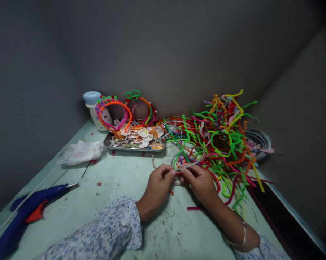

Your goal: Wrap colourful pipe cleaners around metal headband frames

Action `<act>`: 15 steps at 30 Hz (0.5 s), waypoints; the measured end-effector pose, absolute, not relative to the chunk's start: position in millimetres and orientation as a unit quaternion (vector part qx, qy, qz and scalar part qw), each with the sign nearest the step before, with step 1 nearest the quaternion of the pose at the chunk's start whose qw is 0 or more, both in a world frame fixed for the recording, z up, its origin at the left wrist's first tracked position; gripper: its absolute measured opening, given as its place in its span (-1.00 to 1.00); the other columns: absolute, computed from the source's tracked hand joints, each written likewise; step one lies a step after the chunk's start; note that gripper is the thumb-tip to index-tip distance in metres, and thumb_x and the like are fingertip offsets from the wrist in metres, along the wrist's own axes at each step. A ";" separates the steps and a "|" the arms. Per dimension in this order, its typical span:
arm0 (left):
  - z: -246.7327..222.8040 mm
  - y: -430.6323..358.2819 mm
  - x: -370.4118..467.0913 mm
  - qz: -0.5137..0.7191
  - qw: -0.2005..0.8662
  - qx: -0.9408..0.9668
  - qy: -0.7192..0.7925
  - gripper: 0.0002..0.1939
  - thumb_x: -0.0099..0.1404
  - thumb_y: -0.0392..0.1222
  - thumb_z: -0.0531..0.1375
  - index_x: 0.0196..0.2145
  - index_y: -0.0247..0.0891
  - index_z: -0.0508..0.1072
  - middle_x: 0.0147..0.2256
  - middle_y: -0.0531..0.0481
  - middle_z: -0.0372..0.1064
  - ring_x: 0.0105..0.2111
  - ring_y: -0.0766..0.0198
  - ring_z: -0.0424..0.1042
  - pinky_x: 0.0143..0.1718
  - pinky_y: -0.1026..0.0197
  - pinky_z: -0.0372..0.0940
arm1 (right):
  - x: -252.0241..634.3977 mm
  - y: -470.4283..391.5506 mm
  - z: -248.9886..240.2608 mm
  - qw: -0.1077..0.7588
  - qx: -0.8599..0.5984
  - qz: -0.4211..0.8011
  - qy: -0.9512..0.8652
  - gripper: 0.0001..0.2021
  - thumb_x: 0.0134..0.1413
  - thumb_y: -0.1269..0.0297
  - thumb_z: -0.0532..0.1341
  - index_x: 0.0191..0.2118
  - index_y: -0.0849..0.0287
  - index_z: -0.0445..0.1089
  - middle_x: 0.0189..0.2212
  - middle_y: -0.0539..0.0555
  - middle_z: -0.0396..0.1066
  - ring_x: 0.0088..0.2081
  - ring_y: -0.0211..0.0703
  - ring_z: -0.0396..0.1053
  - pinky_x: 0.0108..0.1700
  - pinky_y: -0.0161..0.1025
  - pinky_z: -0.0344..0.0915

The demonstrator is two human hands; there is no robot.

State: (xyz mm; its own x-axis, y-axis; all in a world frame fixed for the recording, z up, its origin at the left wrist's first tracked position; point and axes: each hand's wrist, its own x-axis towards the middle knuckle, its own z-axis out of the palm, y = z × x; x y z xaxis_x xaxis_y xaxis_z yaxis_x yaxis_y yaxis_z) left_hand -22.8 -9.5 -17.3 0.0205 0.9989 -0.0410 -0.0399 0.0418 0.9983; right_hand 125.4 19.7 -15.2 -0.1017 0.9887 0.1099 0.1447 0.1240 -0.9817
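Near the middle of the table, my left hand (157, 184) and my right hand (202, 180) are close together, fingertips almost touching. A thin grey headband (199, 157) curves up from between them. My right thumb and fingers pinch it near its end. My left thumb and forefinger are pressed together at a green fuzzy stem (174, 161), beside the headband's end; the exact contact is small and partly hidden. Behind and to the right spreads a large tangled pile of coloured fuzzy stems (227, 141), and a magenta stem (195, 208) lies below my right hand.
A metal tray (135, 149) of shells and small pieces stands at the back, with decorated headbands (115, 103) on it. Behind it is a lidded jar (92, 97). A blue glue gun (30, 209) and a plastic bag (83, 151) lie left. Coiled wire (264, 139) sits back right.
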 end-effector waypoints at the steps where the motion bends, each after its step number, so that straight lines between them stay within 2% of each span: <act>1: -17.7 -9.3 -22.6 0.494 0.521 0.487 0.498 -0.76 0.26 -0.04 0.16 -0.37 -0.29 0.34 -0.57 0.15 0.17 -0.63 0.44 0.11 -0.61 0.37 0.06 | 125.4 19.8 -15.6 0.465 -0.483 0.453 -0.588 -0.70 -0.03 0.00 0.31 -0.36 0.16 0.52 -0.55 0.05 0.50 -0.55 -0.15 0.42 -0.50 -0.25 0.40; 8: -17.4 -8.6 -23.3 0.486 0.536 0.474 0.503 -0.78 0.24 -0.06 0.18 -0.40 -0.27 0.32 -0.62 0.17 0.17 -0.65 0.43 0.12 -0.60 0.35 0.08 | 126.2 18.8 -16.7 0.464 -0.470 0.429 -0.616 -0.73 0.01 0.04 0.28 -0.36 0.19 0.49 -0.48 0.09 0.52 -0.51 -0.16 0.42 -0.48 -0.26 0.39; 13: -13.1 -9.5 -23.1 0.487 0.553 0.465 0.490 -0.76 0.22 -0.05 0.19 -0.43 -0.27 0.32 -0.64 0.18 0.15 -0.68 0.45 0.09 -0.61 0.34 0.08 | 128.8 18.2 -19.3 0.474 -0.430 0.433 -0.635 -0.78 0.02 0.15 0.30 -0.23 0.16 0.49 -0.33 0.10 0.55 -0.35 -0.12 0.48 -0.32 -0.23 0.45; 15: -12.4 -9.3 -23.0 0.483 0.558 0.465 0.489 -0.76 0.22 -0.04 0.19 -0.43 -0.27 0.32 -0.64 0.17 0.16 -0.68 0.44 0.10 -0.61 0.34 0.07 | 129.6 18.2 -19.8 0.461 -0.420 0.456 -0.635 -0.76 0.04 0.18 0.29 -0.16 0.14 0.48 -0.31 0.08 0.55 -0.35 -0.14 0.48 -0.32 -0.23 0.45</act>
